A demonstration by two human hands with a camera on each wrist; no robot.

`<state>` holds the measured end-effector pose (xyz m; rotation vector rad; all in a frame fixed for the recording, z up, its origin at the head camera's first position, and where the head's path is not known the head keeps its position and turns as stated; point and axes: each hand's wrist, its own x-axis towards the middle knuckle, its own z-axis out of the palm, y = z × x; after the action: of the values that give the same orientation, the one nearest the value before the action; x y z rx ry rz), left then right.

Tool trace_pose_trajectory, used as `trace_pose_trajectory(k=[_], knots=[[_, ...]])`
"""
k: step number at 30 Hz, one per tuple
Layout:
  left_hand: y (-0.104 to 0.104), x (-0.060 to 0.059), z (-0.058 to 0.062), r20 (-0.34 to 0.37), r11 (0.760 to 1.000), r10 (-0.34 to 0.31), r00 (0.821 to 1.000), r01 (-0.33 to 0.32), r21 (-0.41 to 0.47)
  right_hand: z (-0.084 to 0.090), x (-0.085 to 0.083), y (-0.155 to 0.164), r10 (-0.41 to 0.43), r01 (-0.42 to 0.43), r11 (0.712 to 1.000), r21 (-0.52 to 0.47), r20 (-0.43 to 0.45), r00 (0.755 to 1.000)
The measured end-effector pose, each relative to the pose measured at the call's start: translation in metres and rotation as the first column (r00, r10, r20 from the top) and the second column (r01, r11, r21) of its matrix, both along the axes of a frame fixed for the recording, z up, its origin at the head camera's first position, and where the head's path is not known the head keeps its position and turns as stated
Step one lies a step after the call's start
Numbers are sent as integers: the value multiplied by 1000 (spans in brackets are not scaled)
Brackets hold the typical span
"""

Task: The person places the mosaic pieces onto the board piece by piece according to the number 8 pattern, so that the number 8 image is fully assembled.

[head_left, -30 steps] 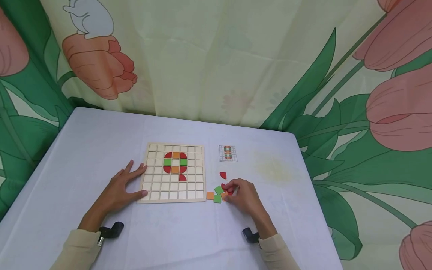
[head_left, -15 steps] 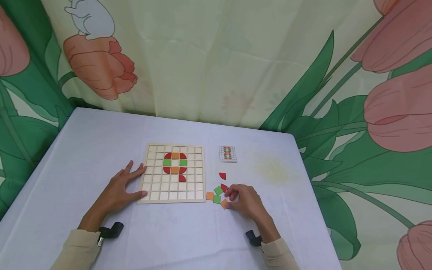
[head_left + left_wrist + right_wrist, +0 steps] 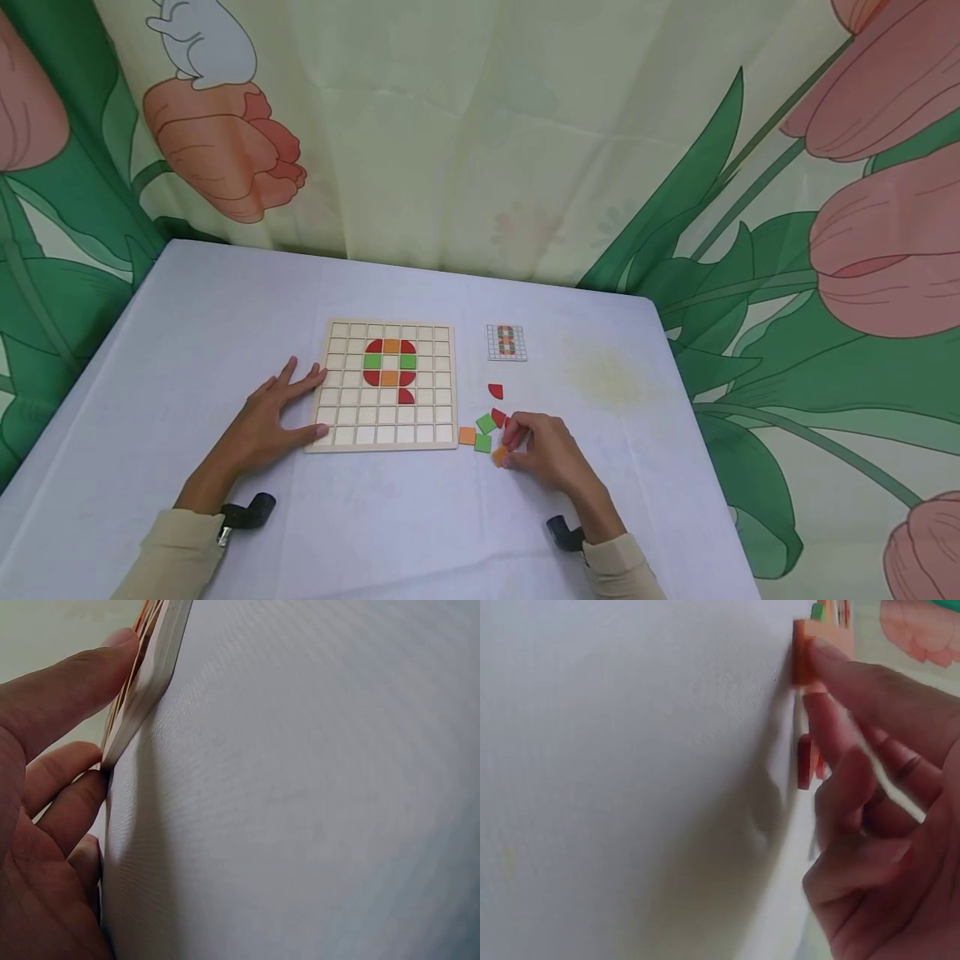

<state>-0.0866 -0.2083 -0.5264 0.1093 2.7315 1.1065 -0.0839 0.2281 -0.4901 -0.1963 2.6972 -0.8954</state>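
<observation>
A wooden grid board [image 3: 345, 414] lies on the table, with red quarter-round, orange and green square tiles set in some cells. My left hand [image 3: 262, 421] rests at its left side, fingers spread, thumb and fingertips touching the edge. In the left wrist view the thumb lies over the board's rim [image 3: 161, 667]. Right of the board, my right hand [image 3: 551, 450] pinches an orange square tile [image 3: 498, 456] between thumb and index finger, low by the table. The right wrist view shows the thumb on this orange tile [image 3: 802, 656]; red tiles [image 3: 805, 761] sit behind the fingers.
Beside the right hand lie green tiles [image 3: 483, 443], another orange tile [image 3: 467, 436] and red quarter-round pieces [image 3: 496, 391]. A small pattern card [image 3: 507, 342] lies farther back. White cloth [image 3: 375, 525] covers the table; a printed curtain [image 3: 450, 167] hangs behind.
My right hand has drawn back slightly toward me, and the orange tile has slid away from the loose pieces and turned a little. The left hand and board stay in place.
</observation>
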Motion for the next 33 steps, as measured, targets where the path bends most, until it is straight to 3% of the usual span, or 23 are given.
trace_pose_trajectory(k=[6, 11, 33], knots=[[-1, 0, 0, -14, 1000, -7, 1000, 7, 0, 0, -7, 0, -37, 38, 981, -191, 13, 999], [-2, -1, 0, -19, 1000, -8, 1000, 8, -5, -1, -16, -11, -48, 41, 960, -277, -17, 999], [2, 1, -1, 7, 1000, 7, 1000, -7, -19, -5, -55, -133, 39, -45, 939, -341, -23, 999]])
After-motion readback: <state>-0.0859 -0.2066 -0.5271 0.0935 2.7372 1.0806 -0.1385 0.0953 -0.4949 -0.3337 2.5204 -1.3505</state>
